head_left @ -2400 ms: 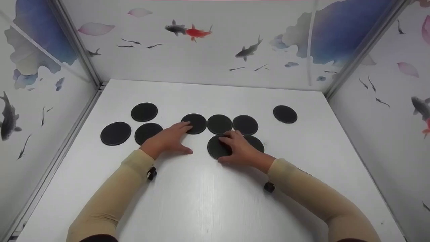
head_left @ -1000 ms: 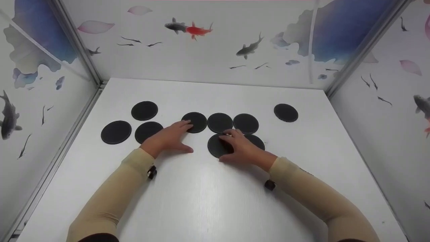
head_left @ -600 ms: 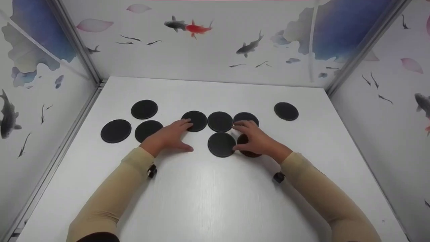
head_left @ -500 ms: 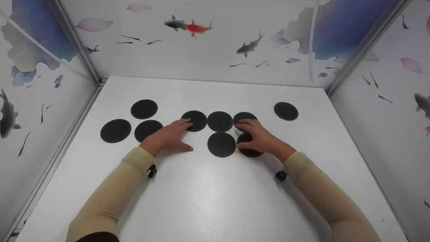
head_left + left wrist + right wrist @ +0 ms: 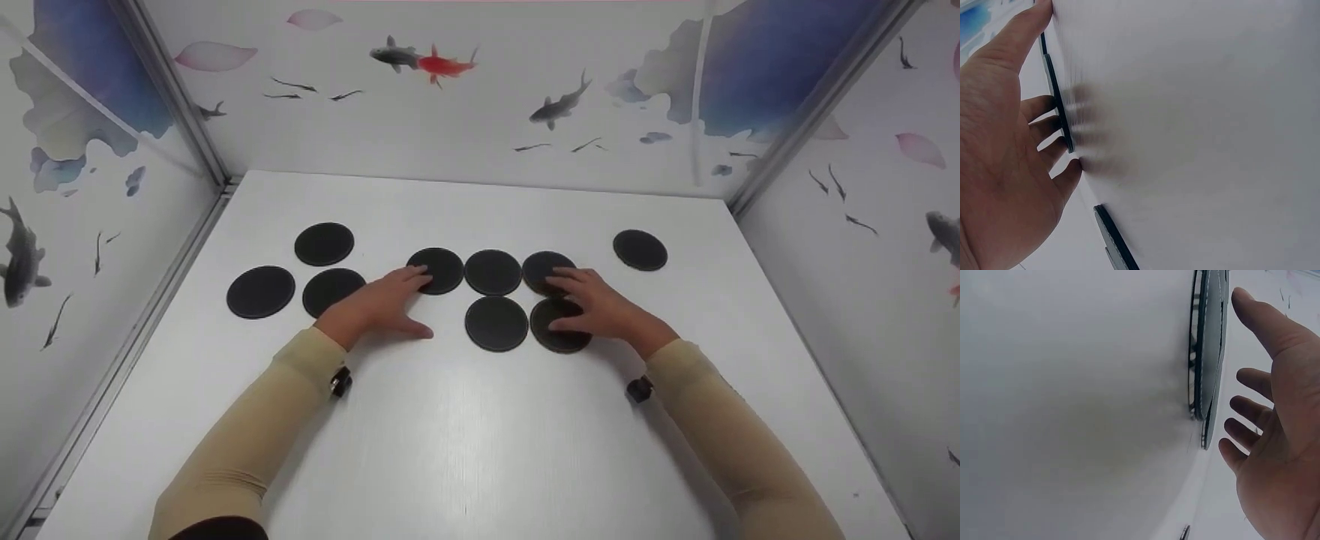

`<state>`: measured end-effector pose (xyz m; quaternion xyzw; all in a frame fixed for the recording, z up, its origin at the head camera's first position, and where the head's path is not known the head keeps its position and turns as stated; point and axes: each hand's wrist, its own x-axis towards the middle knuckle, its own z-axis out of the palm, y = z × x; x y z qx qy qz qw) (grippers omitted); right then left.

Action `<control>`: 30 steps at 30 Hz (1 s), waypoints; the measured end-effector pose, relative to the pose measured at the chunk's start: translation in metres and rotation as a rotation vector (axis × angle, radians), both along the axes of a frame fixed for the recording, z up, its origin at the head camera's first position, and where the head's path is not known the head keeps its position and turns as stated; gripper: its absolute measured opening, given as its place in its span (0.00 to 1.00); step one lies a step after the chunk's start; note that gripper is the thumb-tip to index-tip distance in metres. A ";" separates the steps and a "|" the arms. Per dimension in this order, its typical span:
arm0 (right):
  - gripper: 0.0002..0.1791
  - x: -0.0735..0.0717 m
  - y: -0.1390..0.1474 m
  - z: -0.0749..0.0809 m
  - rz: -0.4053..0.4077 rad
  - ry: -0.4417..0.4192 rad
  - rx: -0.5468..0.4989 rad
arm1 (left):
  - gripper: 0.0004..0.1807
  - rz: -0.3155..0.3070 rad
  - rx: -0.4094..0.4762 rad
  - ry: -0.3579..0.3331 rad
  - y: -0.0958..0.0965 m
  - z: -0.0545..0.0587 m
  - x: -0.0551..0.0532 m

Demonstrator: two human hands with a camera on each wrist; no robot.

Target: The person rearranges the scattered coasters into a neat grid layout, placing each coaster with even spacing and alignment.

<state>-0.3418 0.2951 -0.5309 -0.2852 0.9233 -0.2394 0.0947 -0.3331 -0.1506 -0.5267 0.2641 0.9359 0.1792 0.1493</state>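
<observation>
Five black discs (image 5: pixel 493 273) lie flat in a block at 12 o'clock on a white table (image 5: pixel 465 435). The left hand (image 5: pixel 373 306) rests straight fingertips on the 10 o'clock disc (image 5: pixel 441 265); the right hand (image 5: pixel 602 306) hovers, fingers loose, holding nothing, over the 4 o'clock disc (image 5: pixel 559 344). Light nudges, left disc steadied, should suit aligning rims.

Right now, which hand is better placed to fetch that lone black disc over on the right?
Probably the right hand: it is nearer the lone disc, holds nothing and looks raised clear of the discs beneath. The left hand is farther away, touching another disc.
</observation>
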 end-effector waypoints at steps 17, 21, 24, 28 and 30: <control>0.51 0.000 0.006 -0.006 -0.012 -0.046 0.032 | 0.60 0.021 -0.015 -0.005 0.001 -0.002 0.000; 0.51 0.001 0.005 -0.003 -0.018 -0.065 0.023 | 0.60 0.015 -0.010 -0.003 0.001 -0.002 0.000; 0.51 0.001 0.003 -0.001 -0.019 -0.072 0.021 | 0.60 0.017 -0.021 0.001 0.001 -0.003 0.000; 0.51 0.001 0.003 -0.001 -0.020 -0.069 0.029 | 0.60 0.016 -0.034 0.005 0.003 0.000 0.000; 0.50 0.001 0.003 -0.002 -0.019 -0.067 0.029 | 0.60 0.018 -0.033 0.002 0.004 0.002 0.000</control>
